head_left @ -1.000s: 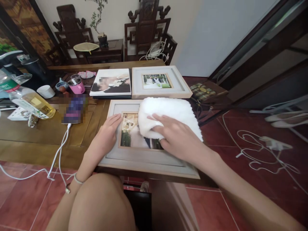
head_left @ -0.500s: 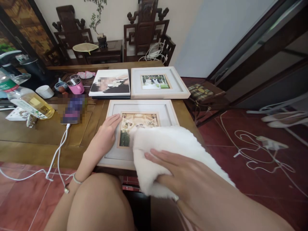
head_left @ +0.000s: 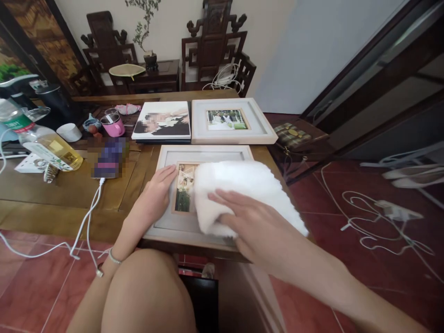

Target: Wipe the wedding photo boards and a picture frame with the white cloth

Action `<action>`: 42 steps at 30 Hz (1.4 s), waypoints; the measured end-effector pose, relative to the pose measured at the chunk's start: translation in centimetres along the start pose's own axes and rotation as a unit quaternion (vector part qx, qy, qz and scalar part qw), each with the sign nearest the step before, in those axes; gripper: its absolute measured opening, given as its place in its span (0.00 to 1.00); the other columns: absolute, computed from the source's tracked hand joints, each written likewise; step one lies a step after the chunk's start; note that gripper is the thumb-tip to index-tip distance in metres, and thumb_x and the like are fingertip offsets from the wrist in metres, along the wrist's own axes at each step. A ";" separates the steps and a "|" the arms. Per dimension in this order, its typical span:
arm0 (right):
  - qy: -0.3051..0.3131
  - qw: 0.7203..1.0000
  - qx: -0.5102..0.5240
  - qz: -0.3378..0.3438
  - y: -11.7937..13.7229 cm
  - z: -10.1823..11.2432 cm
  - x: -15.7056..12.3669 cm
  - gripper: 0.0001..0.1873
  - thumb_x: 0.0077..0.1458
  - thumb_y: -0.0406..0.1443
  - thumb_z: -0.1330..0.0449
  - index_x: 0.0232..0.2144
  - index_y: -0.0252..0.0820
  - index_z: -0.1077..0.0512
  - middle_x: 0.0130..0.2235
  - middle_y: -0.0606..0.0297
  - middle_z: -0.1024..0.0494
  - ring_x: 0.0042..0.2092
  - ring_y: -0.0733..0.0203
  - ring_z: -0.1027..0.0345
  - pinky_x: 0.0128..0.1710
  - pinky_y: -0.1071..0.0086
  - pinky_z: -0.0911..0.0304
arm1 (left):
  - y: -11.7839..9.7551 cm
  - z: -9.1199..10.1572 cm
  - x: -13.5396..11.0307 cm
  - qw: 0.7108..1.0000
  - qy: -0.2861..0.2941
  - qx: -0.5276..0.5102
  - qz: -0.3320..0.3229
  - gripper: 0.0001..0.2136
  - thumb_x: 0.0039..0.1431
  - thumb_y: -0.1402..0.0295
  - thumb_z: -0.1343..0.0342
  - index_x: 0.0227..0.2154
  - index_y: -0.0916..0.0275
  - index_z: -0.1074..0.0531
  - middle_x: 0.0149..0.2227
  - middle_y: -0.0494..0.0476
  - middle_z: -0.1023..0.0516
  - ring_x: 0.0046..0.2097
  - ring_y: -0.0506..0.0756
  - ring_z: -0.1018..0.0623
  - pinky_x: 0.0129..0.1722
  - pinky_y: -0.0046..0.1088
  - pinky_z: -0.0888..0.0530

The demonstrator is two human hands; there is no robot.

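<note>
In front of me a pale wooden picture frame (head_left: 204, 149) lies face up at the near edge of the table, holding a small photo (head_left: 183, 199). My left hand (head_left: 157, 192) rests on the frame's left border, its fingers stretched out flat; the thumb is hidden. A thick, fluffy white cloth (head_left: 256, 185) covers the right part of the frame and much of the photo. My right hand (head_left: 243, 212) presses down on this cloth, with a fold of it between thumb and fingers.
Beyond lie a second framed photo (head_left: 256, 132) and a photo panel (head_left: 163, 134) on the wooden table (head_left: 138, 185). To the left are a phone (head_left: 109, 157) on a white cable, a pink mug (head_left: 113, 125) and a tilted bottle (head_left: 52, 148). Cords (head_left: 374, 236) trail across the red floor.
The white cloth and my right hand have moved up and away from me over the frame, covering more of the photo. My left hand stays on the left border.
</note>
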State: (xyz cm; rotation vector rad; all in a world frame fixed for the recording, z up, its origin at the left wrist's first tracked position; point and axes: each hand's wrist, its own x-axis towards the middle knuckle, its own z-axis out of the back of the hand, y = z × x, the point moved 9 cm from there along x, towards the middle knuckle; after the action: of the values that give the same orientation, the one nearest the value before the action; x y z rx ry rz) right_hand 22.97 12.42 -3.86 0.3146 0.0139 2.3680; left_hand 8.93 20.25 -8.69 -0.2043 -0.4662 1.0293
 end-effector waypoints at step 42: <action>0.039 0.995 -0.028 -0.088 -6.8 -1.8 3.8 0.23 0.45 0.21 0.48 0.44 0.34 0.25 0.60 0.46 0.35 0.59 0.43 0.37 0.53 0.51 0.35 | -0.1 0.2 0.1 1.000 0.001 -0.001 0.005 0.32 0.49 0.88 0.60 0.59 0.66 0.38 0.62 0.64 0.36 0.65 0.57 0.39 0.63 0.47 0.39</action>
State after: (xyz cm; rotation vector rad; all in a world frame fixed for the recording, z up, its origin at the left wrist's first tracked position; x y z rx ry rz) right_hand 24.54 20.13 -5.45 0.1855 0.0106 2.2009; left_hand 8.98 20.24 -8.46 -0.2099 -0.4648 1.0380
